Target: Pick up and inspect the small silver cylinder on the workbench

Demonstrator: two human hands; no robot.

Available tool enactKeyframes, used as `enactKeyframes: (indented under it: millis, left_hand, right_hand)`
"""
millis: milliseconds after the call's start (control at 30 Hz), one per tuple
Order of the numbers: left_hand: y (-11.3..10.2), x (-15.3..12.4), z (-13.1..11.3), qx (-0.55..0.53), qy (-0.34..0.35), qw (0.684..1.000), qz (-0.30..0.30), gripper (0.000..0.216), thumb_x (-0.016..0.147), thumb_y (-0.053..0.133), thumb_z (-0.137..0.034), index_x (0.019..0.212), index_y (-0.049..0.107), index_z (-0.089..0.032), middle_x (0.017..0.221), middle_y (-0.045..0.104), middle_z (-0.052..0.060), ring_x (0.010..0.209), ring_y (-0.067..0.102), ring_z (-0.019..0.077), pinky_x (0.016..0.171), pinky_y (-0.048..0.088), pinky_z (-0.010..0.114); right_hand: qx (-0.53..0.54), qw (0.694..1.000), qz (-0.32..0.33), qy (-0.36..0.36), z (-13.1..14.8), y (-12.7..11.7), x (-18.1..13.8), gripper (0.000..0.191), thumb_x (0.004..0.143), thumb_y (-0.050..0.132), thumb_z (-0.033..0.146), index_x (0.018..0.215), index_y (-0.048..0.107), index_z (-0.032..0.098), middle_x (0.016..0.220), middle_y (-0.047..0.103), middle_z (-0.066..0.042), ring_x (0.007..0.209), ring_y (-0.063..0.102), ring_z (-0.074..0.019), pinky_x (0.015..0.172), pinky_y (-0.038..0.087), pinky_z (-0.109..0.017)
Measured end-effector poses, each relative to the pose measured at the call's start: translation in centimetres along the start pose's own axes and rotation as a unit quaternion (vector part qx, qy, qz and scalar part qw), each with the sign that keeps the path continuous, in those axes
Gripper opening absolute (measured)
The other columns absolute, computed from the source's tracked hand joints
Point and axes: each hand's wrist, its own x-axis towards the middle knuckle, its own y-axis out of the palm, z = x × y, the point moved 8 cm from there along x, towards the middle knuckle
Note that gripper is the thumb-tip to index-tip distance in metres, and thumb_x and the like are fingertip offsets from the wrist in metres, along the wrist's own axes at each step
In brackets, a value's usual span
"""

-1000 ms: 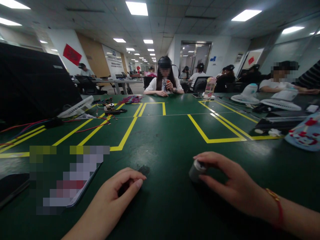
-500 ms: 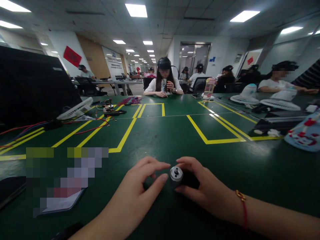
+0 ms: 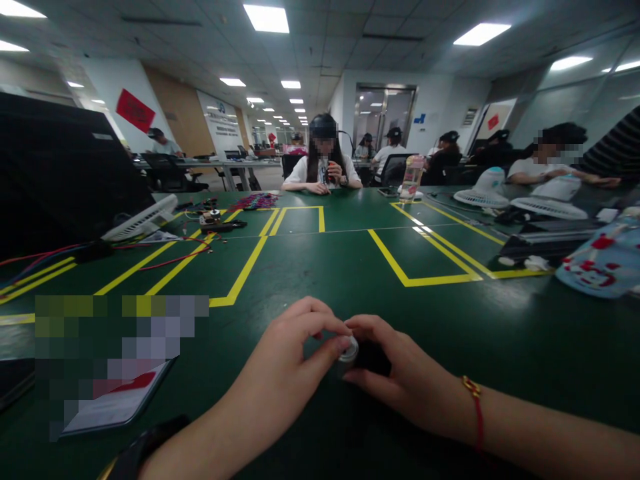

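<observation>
A small cylindrical motor point(image 3: 349, 349) with a silver end and a dark body lies low over the green table point(image 3: 320, 267), near its front edge. My right hand point(image 3: 400, 377) is wrapped round the dark body, a red cord on the wrist. My left hand point(image 3: 293, 363) meets it from the left, thumb and fingers pinched together against the silver end. What the left fingertips hold is hidden. A dark watch band shows on my left wrist.
A flat card or tablet point(image 3: 117, 403) lies at the front left. A black monitor back point(image 3: 65, 173), a white fan point(image 3: 143, 219) and red wires point(image 3: 175, 257) fill the left. Yellow tape lines point(image 3: 400, 267), a patterned pouch point(image 3: 595, 263), a bottle point(image 3: 411, 179); a person point(image 3: 323, 167) sits opposite.
Both hands came together at the centre. My right hand brought the motor leftward, and my left hand, which picked up a small dark piece, closed onto the motor's silver end.
</observation>
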Motion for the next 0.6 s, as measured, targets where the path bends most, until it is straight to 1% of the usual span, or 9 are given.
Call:
enactKeyframes:
  millis: [100,167,233,300,400,467,533,600]
  left_hand:
    - [-0.8,-0.2,0.2,-0.005,-0.011,0.999,-0.029,0.012,0.087,0.061,-0.019,0.086,0.072,-0.025,0.088,0.062,-0.001,0.085,0.060,0.0174,0.075,0.046,0.028]
    - [-0.6,-0.4,0.7,-0.004,-0.027,0.999,-0.019,0.011,0.086,0.063,-0.018,0.086,0.072,-0.025,0.088,0.062,-0.001,0.085,0.060,0.0177,0.076,0.046,0.029]
    - [0.3,-0.6,1.6,0.008,-0.042,0.999,0.008,0.011,0.084,0.065,-0.016,0.086,0.073,-0.024,0.090,0.063,0.000,0.088,0.060,0.0187,0.078,0.047,0.030]
    - [1.4,-0.7,2.4,0.030,-0.041,0.998,0.028,0.011,0.083,0.067,-0.015,0.085,0.074,-0.023,0.093,0.064,0.001,0.091,0.060,0.0203,0.081,0.046,0.032]
    - [2.8,-0.6,3.1,0.054,-0.028,0.997,0.043,0.011,0.081,0.070,-0.015,0.083,0.075,-0.025,0.094,0.065,0.002,0.094,0.059,0.0222,0.084,0.045,0.035]
    - [3.2,-0.6,3.4,0.056,-0.024,0.997,0.049,0.011,0.080,0.070,-0.016,0.083,0.076,-0.026,0.094,0.066,0.002,0.094,0.059,0.0229,0.084,0.045,0.036]
    - [3.0,-0.7,3.4,0.052,-0.024,0.997,0.048,0.014,0.081,0.069,-0.017,0.090,0.075,-0.027,0.097,0.065,0.002,0.097,0.059,0.0230,0.086,0.045,0.036]
    - [2.0,-1.1,3.5,0.037,-0.035,0.998,0.030,0.020,0.084,0.065,-0.019,0.101,0.072,-0.029,0.102,0.064,0.002,0.100,0.059,0.0223,0.089,0.045,0.035]
  right_hand:
    - [-0.043,0.999,-0.006,0.005,-0.3,-0.7,-0.7,0.048,0.082,0.061,0.030,0.127,0.044,0.026,0.118,0.057,-0.003,0.102,0.057,-0.0114,0.090,0.048,-0.028]
    - [-0.073,0.997,-0.017,0.010,-0.8,-1.3,-1.2,0.048,0.082,0.061,0.031,0.127,0.046,0.029,0.118,0.056,-0.001,0.102,0.057,-0.0109,0.090,0.047,-0.027]
    - [-0.083,0.996,-0.021,0.012,-1.1,-1.6,-1.5,0.047,0.081,0.061,0.030,0.126,0.046,0.030,0.116,0.056,0.000,0.100,0.056,-0.0100,0.088,0.047,-0.026]
    - [-0.078,0.997,-0.021,0.011,-1.3,-1.7,-1.6,0.046,0.080,0.061,0.029,0.124,0.047,0.030,0.114,0.056,0.001,0.098,0.056,-0.0094,0.087,0.048,-0.025]
    - [-0.071,0.997,-0.024,0.007,-1.2,-1.6,-1.6,0.046,0.079,0.062,0.027,0.123,0.048,0.029,0.114,0.057,0.001,0.098,0.055,-0.0096,0.088,0.048,-0.025]
    - [-0.071,0.997,-0.024,0.006,-0.9,-1.5,-1.5,0.045,0.079,0.061,0.027,0.122,0.048,0.028,0.113,0.057,0.000,0.098,0.056,-0.0102,0.088,0.048,-0.026]
    - [-0.071,0.997,-0.026,0.010,-0.7,-1.5,-1.5,0.043,0.079,0.062,0.029,0.121,0.050,0.028,0.113,0.058,0.000,0.099,0.056,-0.0110,0.088,0.049,-0.027]
    - [-0.070,0.996,-0.043,0.025,-0.9,-2.3,-1.7,0.044,0.080,0.062,0.033,0.122,0.049,0.027,0.115,0.058,-0.001,0.101,0.057,-0.0121,0.091,0.049,-0.028]
